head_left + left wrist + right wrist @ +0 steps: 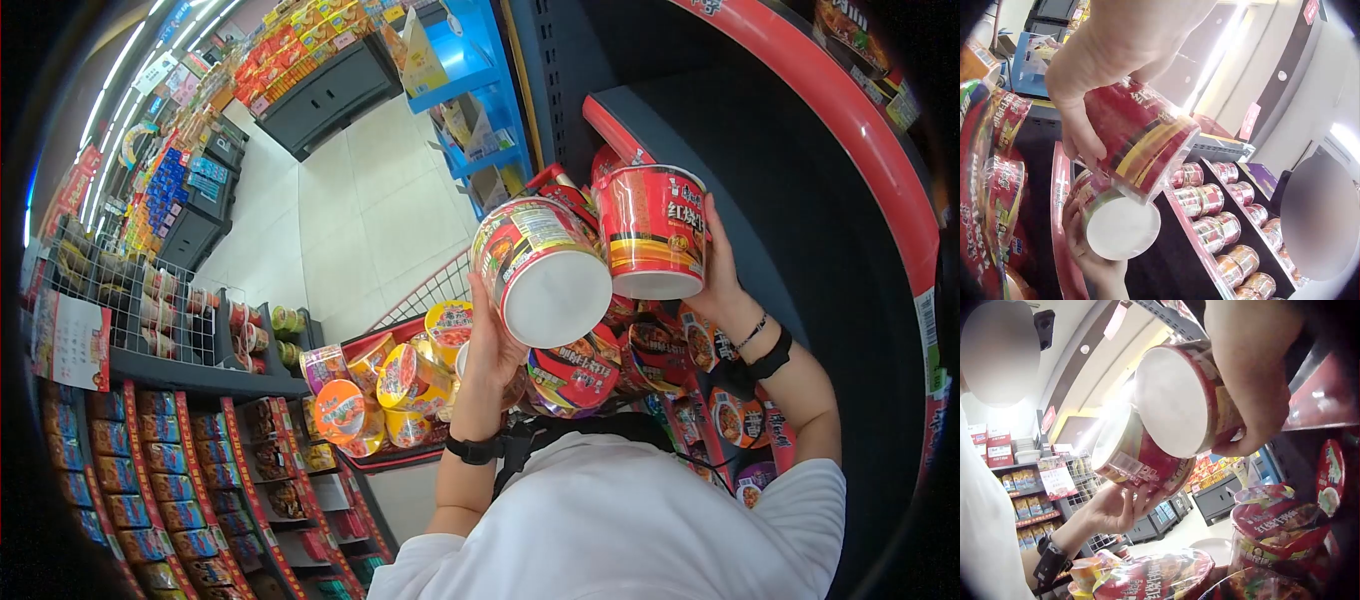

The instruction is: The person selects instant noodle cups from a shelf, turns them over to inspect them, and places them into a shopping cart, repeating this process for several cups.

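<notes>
My left hand (pixel 490 345) grips a red instant noodle cup (pixel 555 295) by its side, tilted so its white base faces me. Beside it, a second red instant noodle cup (pixel 652 235) is gripped by my right hand (pixel 722 275), its printed front towards me. In the right wrist view, the right-hand cup (pixel 1169 400) overlaps the left-hand cup (pixel 1144 462), and both white bases show. Below both hands lie more noodle cups, red ones (pixel 575 375) near the middle and yellow ones (pixel 410 378) to the left.
A wire shopping cart (pixel 425 287) holds the yellow cups. Dark shelving with a red edge (pixel 905 200) curves along the right. At lower left stand shelves of packets (pixel 125 470). A blue display rack (pixel 470 75) is ahead, beside a tiled aisle (pixel 350 210).
</notes>
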Demonstrator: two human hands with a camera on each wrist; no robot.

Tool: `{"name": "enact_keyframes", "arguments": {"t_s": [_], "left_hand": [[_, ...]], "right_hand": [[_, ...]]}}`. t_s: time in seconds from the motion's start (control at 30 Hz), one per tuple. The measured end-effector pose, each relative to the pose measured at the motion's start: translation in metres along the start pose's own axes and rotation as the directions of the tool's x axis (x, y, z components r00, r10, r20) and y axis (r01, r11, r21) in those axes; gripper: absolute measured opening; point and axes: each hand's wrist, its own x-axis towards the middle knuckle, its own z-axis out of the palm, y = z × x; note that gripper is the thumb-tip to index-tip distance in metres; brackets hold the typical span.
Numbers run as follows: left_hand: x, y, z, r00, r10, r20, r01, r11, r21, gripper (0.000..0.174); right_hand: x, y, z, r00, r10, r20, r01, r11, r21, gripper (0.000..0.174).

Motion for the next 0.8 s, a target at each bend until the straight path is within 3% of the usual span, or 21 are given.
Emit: {"name": "enact_keyframes", "arguments": {"t_s": [0.43,0.8], "left_hand": [[-0.005,-0.008,0.008,1.000,-0.006,-0.008,0.006,0.998,-0.060,0.076],[-0.002,-0.011,0.003,1.000,0.007,-0.003,-0.007,0.995,-0.100,0.075]], "right_hand": [[0.001,0.002,-0.003,0.998,0.065,0.004,-0.065,0.997,0.046,0.069],[-0.002,-0.002,0.004,0.990,0.090,0.104,-0.097,0.993,0.063,0.071]]}}
